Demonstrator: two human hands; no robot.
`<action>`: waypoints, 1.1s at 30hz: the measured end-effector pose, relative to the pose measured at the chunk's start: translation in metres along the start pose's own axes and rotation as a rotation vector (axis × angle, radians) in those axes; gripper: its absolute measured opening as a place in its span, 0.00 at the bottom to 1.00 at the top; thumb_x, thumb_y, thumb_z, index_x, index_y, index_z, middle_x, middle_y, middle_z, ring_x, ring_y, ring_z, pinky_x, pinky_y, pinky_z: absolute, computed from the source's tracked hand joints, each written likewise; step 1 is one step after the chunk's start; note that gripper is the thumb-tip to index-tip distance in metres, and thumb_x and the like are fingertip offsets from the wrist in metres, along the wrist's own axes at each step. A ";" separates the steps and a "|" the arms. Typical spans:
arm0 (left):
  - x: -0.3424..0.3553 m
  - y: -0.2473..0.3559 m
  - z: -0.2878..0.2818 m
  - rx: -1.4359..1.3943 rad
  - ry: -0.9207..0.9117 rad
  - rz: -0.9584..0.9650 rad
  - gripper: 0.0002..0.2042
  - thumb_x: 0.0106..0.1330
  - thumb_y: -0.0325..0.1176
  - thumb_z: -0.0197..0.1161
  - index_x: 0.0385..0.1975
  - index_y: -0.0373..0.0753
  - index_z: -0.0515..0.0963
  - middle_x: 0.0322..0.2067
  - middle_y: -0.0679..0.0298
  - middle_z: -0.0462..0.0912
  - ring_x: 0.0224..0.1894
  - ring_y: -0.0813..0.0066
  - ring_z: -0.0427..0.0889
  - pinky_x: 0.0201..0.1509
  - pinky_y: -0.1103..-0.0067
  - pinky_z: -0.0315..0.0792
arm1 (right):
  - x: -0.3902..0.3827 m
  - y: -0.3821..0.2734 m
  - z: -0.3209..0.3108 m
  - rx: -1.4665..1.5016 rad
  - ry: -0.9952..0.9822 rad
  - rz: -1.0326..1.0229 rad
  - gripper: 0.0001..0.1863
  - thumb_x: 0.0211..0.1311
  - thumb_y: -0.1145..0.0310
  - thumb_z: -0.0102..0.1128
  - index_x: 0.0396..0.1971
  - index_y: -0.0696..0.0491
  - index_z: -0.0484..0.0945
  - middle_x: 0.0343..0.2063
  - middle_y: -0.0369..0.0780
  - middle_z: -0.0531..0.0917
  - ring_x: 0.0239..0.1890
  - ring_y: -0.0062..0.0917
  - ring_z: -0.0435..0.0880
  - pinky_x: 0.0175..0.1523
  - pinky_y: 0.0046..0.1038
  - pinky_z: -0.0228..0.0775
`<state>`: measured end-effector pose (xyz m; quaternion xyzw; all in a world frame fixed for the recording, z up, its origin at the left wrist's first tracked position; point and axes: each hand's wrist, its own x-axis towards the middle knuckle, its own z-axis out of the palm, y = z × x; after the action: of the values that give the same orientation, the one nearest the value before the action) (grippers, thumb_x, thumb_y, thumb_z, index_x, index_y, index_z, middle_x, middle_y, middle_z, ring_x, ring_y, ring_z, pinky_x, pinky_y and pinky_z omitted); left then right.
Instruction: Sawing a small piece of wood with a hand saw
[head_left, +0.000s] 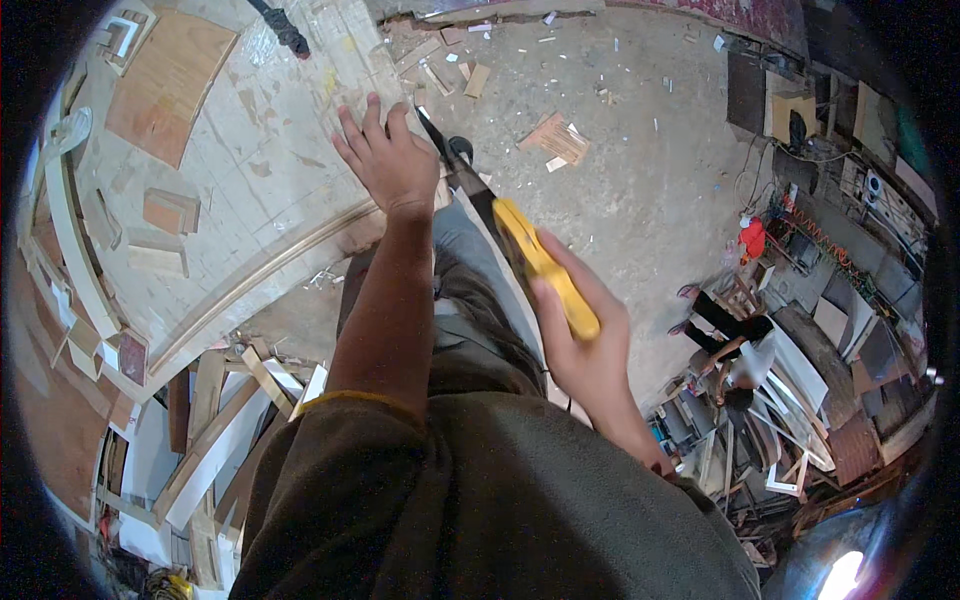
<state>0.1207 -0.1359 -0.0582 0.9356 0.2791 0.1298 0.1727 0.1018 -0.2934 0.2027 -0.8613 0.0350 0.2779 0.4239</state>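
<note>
My right hand [590, 325] is wrapped around the yellow handle [550, 270] of a handsaw. The saw's dark blade [475, 185] runs up and to the left, past the right end of the worktable [300, 150]. My left hand [395, 165] lies palm down at that end of the table, fingers spread, just left of the blade. A pale piece of wood [442, 192] shows at the edge beside my left wrist; how far it runs under the hand is hidden. Whether the blade's teeth touch the wood, I cannot tell.
On the table lie a plywood panel [175, 85], small wood blocks [170, 212] and a dark-wrapped tool [290, 38]. Offcuts [205, 440] are heaped at lower left. Scraps [555, 140] litter the concrete floor. Another person [740, 345] is at the right among boards.
</note>
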 end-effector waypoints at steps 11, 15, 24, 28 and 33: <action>0.001 -0.008 -0.004 0.004 -0.025 -0.016 0.17 0.57 0.25 0.58 0.47 0.46 0.79 0.63 0.57 0.71 0.74 0.44 0.55 0.75 0.44 0.45 | -0.004 -0.002 0.024 -0.014 0.023 -0.051 0.24 0.68 0.73 0.60 0.63 0.60 0.72 0.46 0.58 0.84 0.50 0.28 0.85 0.54 0.28 0.75; -0.004 -0.004 0.000 -0.003 -0.032 0.000 0.18 0.57 0.24 0.58 0.48 0.46 0.79 0.64 0.56 0.70 0.74 0.44 0.55 0.75 0.44 0.46 | 0.009 -0.006 0.029 0.069 -0.056 0.154 0.24 0.69 0.74 0.58 0.63 0.63 0.72 0.52 0.54 0.83 0.54 0.27 0.82 0.58 0.27 0.72; -0.004 -0.002 0.001 0.032 -0.044 -0.017 0.18 0.56 0.27 0.61 0.48 0.49 0.80 0.63 0.61 0.71 0.74 0.45 0.55 0.76 0.46 0.44 | 0.004 0.000 0.022 0.020 -0.034 0.085 0.24 0.69 0.74 0.59 0.64 0.61 0.71 0.49 0.52 0.85 0.49 0.23 0.84 0.51 0.26 0.75; -0.002 -0.011 -0.004 0.023 0.002 0.020 0.18 0.55 0.23 0.57 0.47 0.46 0.79 0.63 0.57 0.71 0.74 0.42 0.55 0.74 0.42 0.45 | -0.006 0.008 0.014 0.036 -0.024 -0.022 0.24 0.69 0.72 0.60 0.64 0.59 0.73 0.44 0.51 0.87 0.43 0.21 0.85 0.46 0.27 0.77; -0.005 -0.006 0.001 0.047 -0.023 -0.001 0.18 0.55 0.25 0.60 0.47 0.48 0.80 0.63 0.59 0.71 0.74 0.44 0.56 0.76 0.45 0.45 | 0.015 0.016 0.037 0.054 0.004 -0.027 0.23 0.69 0.73 0.60 0.63 0.58 0.73 0.44 0.53 0.87 0.42 0.20 0.85 0.46 0.27 0.77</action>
<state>0.1139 -0.1342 -0.0624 0.9408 0.2805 0.1123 0.1539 0.0933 -0.2734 0.1653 -0.8506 0.0315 0.2693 0.4504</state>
